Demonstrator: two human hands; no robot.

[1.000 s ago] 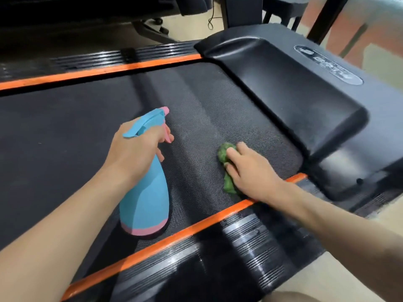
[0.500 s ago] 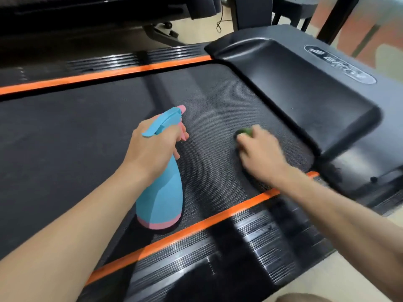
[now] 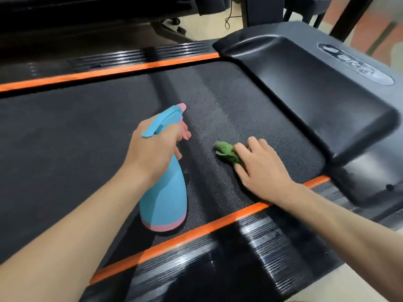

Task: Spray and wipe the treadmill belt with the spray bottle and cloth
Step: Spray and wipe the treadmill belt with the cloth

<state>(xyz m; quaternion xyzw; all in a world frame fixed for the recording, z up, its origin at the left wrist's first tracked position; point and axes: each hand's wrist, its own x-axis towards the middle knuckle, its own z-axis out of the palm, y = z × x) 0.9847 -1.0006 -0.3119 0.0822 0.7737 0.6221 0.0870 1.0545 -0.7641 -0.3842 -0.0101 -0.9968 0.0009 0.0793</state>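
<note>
Head view. The left hand [image 3: 152, 149] grips the neck of the bottle [image 3: 163, 192], fingers curled round it below the spray head and at the pink trigger. The bottle's long axis runs tilted, from the pink-ringed base nearest the viewer up to the head; the base sits over the belt [image 3: 65, 138] just inside the near orange stripe [image 3: 196, 231], though whether it touches the belt cannot be told. The nozzle points away from the viewer and slightly right, toward the far side of the belt. Right of this grip, and apart from it, the right hand [image 3: 259, 168] lies palm down on the belt with fingers spread and nearly straight, pressing the cloth [image 3: 226, 152]. The cloth is a crumpled green wad, elongated; its long axis runs from under the fingers out to the left, its free end pointing toward the bottle. Most of it is hidden beneath the hand. Beyond the right hand rises the black motor cover [image 3: 305, 101]; behind its wrist lies the ribbed side rail [image 3: 239, 258].
</note>
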